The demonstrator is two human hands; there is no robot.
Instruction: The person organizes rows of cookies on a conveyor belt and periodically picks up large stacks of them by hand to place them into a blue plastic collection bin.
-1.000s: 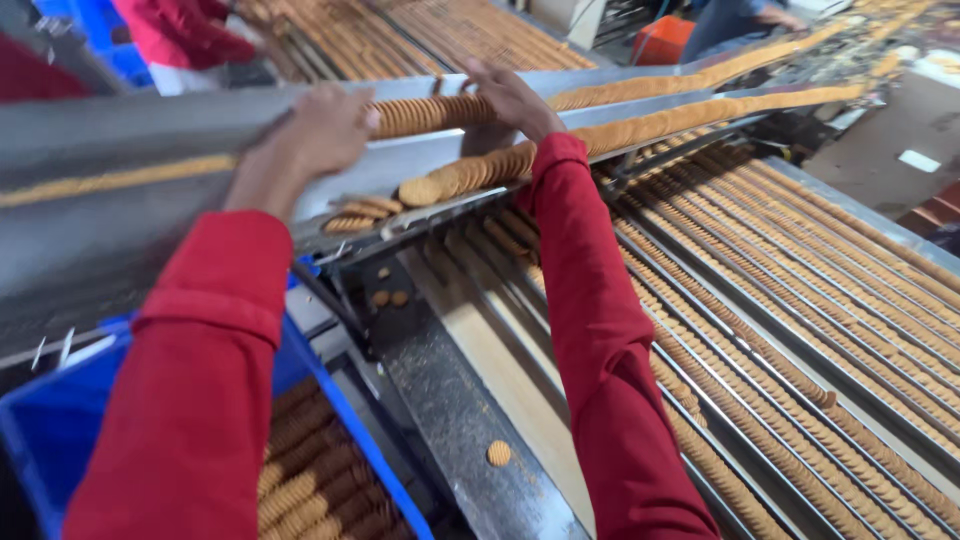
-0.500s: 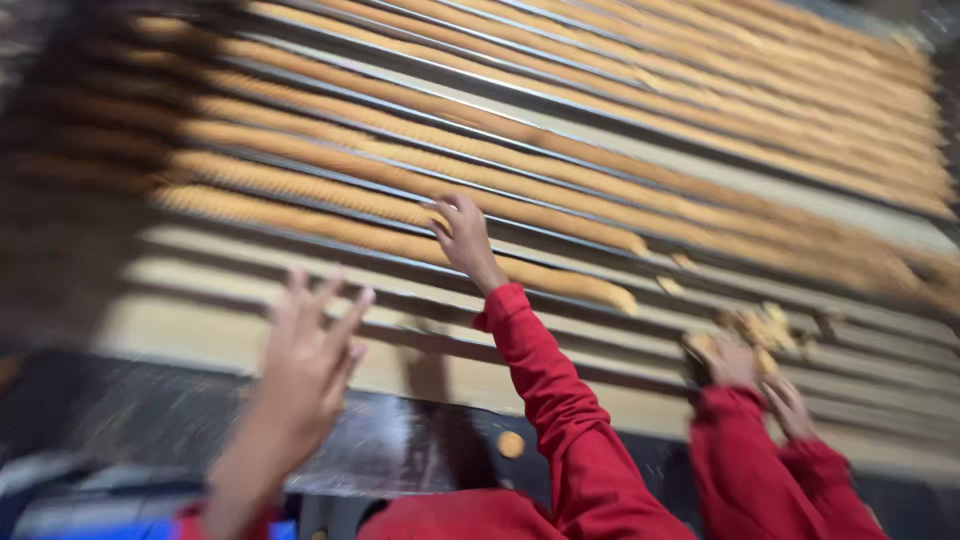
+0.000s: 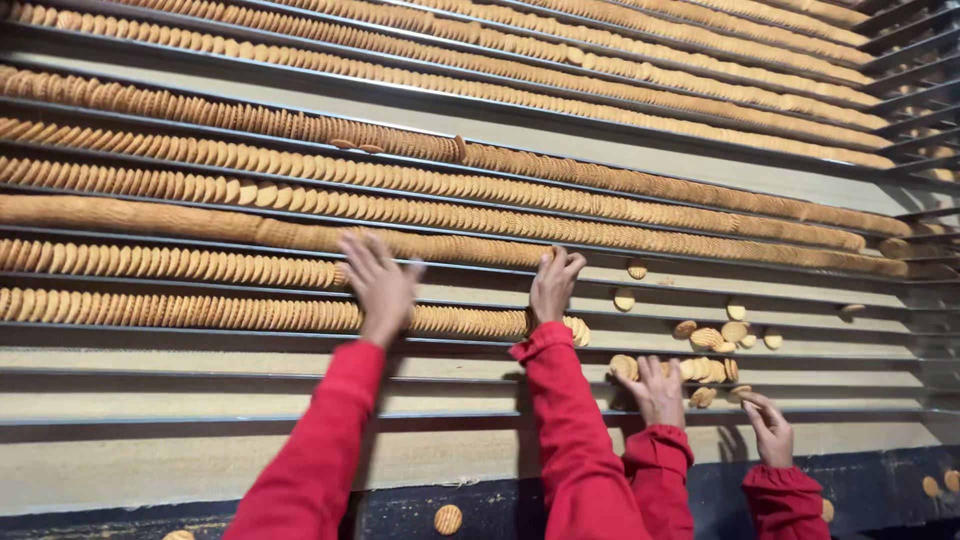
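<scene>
Long rows of round golden biscuits [image 3: 200, 265] stand on edge in the metal lanes of a wide conveyor [image 3: 250, 390]. My left hand [image 3: 378, 285] is open with fingers spread, resting over two biscuit rows near the middle. My right hand [image 3: 555, 285] has its fingers curled against the end of a biscuit row [image 3: 480, 250]; whether it grips any biscuits is unclear. Both my sleeves are red. Just below my right hand, another biscuit row [image 3: 460, 320] ends.
A co-worker's two hands [image 3: 655, 390] [image 3: 770, 430] in red sleeves reach in at the right, beside a loose biscuit pile [image 3: 700, 368]. Scattered biscuits [image 3: 735, 330] lie in the lanes. A fallen biscuit [image 3: 447, 518] rests on the dark lower frame.
The view has swung from the side of the line to face the lanes. My hands have left the raised channel's stacked biscuits and now rest on the lane rows. Co-worker's hands appeared.
</scene>
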